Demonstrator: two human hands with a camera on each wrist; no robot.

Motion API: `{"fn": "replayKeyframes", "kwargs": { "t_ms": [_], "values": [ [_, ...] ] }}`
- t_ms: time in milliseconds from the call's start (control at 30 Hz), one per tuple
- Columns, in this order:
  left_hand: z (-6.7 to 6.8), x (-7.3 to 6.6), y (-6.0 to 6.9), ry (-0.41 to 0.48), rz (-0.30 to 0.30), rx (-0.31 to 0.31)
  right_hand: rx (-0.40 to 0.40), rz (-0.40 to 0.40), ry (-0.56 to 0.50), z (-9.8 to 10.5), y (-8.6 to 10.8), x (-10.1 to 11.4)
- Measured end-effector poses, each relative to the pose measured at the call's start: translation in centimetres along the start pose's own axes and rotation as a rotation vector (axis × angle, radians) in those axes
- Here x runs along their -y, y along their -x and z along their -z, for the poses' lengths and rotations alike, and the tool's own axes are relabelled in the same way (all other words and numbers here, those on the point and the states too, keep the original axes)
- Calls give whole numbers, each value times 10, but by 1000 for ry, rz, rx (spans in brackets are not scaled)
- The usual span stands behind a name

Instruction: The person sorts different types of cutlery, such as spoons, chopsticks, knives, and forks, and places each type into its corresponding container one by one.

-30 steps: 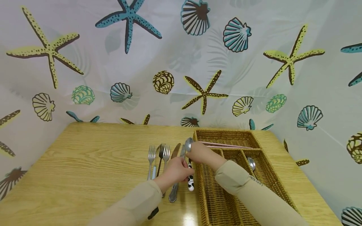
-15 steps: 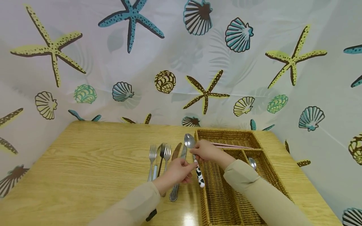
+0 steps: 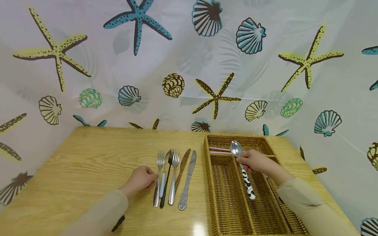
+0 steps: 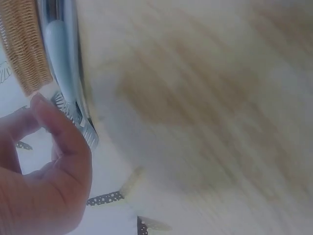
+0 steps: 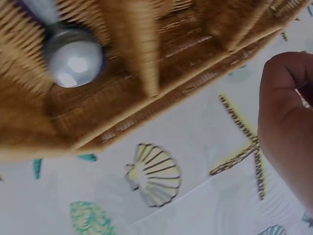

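My right hand (image 3: 255, 160) pinches a spoon (image 3: 247, 183) at its neck, above the middle of the woven basket tray (image 3: 211, 190). The spoon has a steel bowl and a white handle with black patches. Only part of this hand (image 5: 288, 112) appears in the right wrist view, and its spoon is out of sight there. My left hand (image 3: 141, 179) is beside the leftmost fork (image 3: 159, 164), its fingertips close to the handle. In the left wrist view its thumb and forefinger (image 4: 63, 132) curl toward each other with nothing visible gripped, near a pale blue handle (image 4: 59, 58).
Right of that fork lie a blue-handled piece (image 3: 162, 185), a dark fork (image 3: 168, 177), another silver fork (image 3: 173, 177) and two table knives (image 3: 183, 164). Pink chopsticks (image 3: 218, 150) lie in the tray's back compartment. Another spoon (image 5: 74, 61) rests in a side compartment.
My right hand has carried the patterned spoon rightward from the tray's left edge to over its middle. My left hand has left the spoon and moved left to the forks.
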State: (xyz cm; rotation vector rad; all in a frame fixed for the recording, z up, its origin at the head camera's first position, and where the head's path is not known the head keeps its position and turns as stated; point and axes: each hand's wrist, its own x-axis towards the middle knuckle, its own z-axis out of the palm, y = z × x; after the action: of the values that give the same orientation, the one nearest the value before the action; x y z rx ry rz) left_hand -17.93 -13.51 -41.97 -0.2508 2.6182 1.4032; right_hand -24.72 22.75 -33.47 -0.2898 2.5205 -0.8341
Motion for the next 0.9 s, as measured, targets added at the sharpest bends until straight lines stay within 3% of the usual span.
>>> {"fn": "replayKeyframes", "kwargs": {
  "t_ms": [233,500,733,900],
  "values": [
    [1,-1,1,-19,-5,4,-19,-26,6,9,18,-44],
    [-4,-4,1,-49,-14,13,-8,-65,-26,17,31,-78],
    [-9,-4,-1,-88,-7,31,-27,-126,53,16,31,-97],
    [-11,-6,-1,-122,-27,28,-18,-103,186,9,31,-97]
  ]
}}
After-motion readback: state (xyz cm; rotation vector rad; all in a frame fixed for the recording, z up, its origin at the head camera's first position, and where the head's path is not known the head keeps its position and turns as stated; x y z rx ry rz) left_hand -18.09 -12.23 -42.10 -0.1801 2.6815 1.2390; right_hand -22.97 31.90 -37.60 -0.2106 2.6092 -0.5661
